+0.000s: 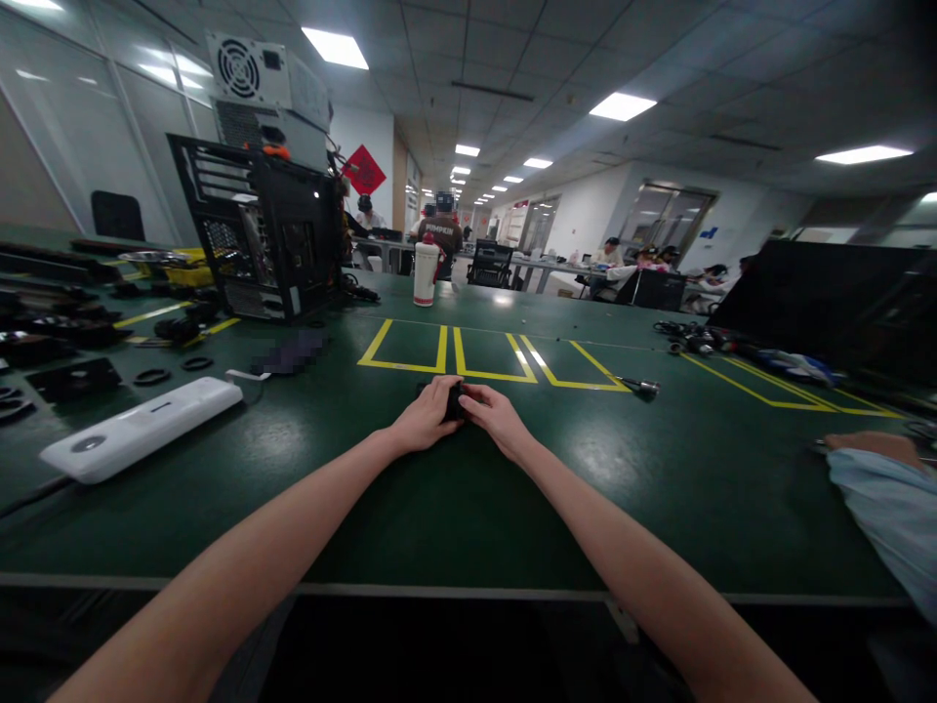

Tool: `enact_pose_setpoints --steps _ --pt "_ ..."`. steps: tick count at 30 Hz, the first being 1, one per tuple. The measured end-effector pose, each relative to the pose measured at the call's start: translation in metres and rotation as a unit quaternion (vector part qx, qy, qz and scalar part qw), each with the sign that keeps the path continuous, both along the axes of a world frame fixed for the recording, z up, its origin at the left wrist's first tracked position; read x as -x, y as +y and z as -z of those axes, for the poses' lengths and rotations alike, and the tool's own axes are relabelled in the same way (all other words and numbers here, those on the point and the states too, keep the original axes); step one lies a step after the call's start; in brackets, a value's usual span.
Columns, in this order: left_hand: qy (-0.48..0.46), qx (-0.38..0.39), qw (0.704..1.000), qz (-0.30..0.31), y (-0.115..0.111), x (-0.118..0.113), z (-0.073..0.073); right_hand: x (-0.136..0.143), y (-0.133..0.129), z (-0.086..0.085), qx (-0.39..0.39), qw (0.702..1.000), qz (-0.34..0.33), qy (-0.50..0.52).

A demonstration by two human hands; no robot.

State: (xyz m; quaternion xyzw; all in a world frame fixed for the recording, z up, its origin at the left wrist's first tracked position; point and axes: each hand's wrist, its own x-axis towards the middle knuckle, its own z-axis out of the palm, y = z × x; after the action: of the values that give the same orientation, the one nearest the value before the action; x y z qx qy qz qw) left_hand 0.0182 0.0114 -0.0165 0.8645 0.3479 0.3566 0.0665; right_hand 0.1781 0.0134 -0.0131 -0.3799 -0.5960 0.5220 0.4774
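My left hand point(428, 416) is closed round a small black object point(455, 401) just above or on the green table point(468, 508), in front of the taped yellow frames. My right hand point(494, 417) meets it from the right, its thumb and fingers pinched at the object's right side. The object is mostly hidden by my fingers, so its shape cannot be made out. Both hands are close together near the middle of the view.
On the left lie a white power strip point(146, 430), black rings and a black computer case point(270, 234). A white cup point(426, 273) stands beyond the tape. A metal-ended tool point(644, 388) lies right; another person's sleeve point(882, 508) is at the right edge.
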Motion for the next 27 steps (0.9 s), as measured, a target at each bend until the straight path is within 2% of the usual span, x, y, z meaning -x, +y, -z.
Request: enact_pose_setpoints --steps 7,14,20,27 --pt "0.006 -0.002 1.0 -0.008 -0.0006 0.0006 -0.0003 -0.0033 -0.0077 -0.0059 -0.016 1.0 -0.022 0.006" --pt "0.0 -0.017 1.0 -0.003 0.0058 -0.0004 0.0049 -0.0006 -0.0061 -0.0044 -0.027 0.999 0.017 0.006" --pt "-0.004 -0.007 1.0 0.0 0.0044 0.0005 0.0039 -0.0023 -0.004 -0.0055 -0.033 0.999 -0.008 -0.002" --pt "0.002 -0.014 1.0 -0.001 0.0035 0.0014 0.0032 0.0004 -0.0074 -0.0055 0.005 1.0 -0.001 0.002"
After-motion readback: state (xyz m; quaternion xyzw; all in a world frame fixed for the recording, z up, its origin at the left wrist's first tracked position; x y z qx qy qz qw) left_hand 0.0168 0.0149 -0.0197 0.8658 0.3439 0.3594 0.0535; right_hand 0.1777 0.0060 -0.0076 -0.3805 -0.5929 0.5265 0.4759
